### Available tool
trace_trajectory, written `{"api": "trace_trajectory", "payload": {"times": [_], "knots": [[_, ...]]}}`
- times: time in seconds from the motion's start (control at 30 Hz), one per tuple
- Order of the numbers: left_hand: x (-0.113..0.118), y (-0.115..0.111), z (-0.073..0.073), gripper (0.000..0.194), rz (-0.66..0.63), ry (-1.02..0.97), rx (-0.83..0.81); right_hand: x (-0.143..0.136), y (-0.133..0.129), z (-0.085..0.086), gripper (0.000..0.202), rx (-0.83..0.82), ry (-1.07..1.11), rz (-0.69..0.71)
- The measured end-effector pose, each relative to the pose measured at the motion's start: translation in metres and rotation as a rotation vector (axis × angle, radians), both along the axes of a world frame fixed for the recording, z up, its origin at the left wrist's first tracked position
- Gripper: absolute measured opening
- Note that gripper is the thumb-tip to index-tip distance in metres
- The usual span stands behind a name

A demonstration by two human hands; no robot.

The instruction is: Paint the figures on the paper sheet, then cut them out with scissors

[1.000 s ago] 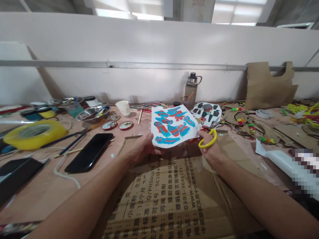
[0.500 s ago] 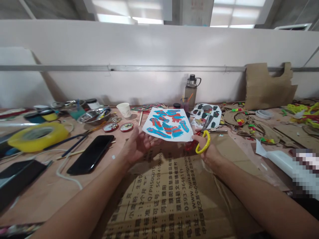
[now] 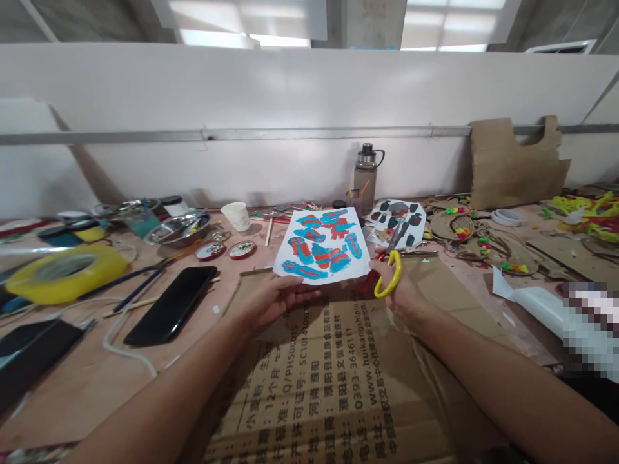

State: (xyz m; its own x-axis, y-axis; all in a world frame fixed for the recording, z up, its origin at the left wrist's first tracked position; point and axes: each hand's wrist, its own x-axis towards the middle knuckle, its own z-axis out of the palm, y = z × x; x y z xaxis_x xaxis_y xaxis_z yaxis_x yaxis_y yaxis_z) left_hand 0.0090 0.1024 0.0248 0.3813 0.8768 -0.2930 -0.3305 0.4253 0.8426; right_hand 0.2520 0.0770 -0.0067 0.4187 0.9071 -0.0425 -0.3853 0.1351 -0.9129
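A white paper sheet (image 3: 290, 254) with blue and red painted shapes lies tilted in front of me, above the far edge of a printed cardboard sheet (image 3: 290, 386). My left hand (image 3: 278, 299) is at the paper's lower left edge, its fingers stretched out and loosely apart. My right hand (image 3: 403, 290) holds scissors with yellow and red handles (image 3: 397, 270), blades pointing away. Its fingertips also touch the paper's lower right corner. Behind the blades lies another white sheet with dark painted shapes (image 3: 416, 222).
On the left are a black phone (image 3: 171, 306), yellow tape roll (image 3: 68, 270), metal bowl (image 3: 176, 229) and paint lids (image 3: 242, 249). A paper cup (image 3: 236, 217) and bottle (image 3: 366, 174) stand at the back. Rope crafts (image 3: 452, 225) and a white roll (image 3: 546, 309) lie right.
The painted sheet has come slightly lower and flatter, showing more of its face. My left hand has turned, its fingers now stretched along the lower edge. The scissors stay in my right hand.
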Motion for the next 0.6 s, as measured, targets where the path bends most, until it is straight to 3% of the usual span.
{"api": "trace_trajectory", "payload": {"times": [0.17, 0.4, 0.53, 0.6], "knots": [[-0.004, 0.001, 0.000, 0.040, 0.024, 0.037, -0.040, 0.001, -0.003, 0.000, 0.051, 0.005, -0.060, 0.058], [-0.007, 0.010, -0.006, 0.058, 0.122, -0.024, -0.003, 0.021, -0.009, 0.016, 0.049, 0.030, -0.191, 0.096], [-0.007, 0.014, -0.006, 0.050, 0.160, -0.016, -0.037, 0.015, -0.016, 0.035, 0.043, -0.001, -0.291, 0.260], [-0.008, 0.014, -0.006, 0.040, 0.172, 0.003, -0.056, 0.011, -0.022, 0.042, 0.050, -0.063, -0.303, 0.397]]}}
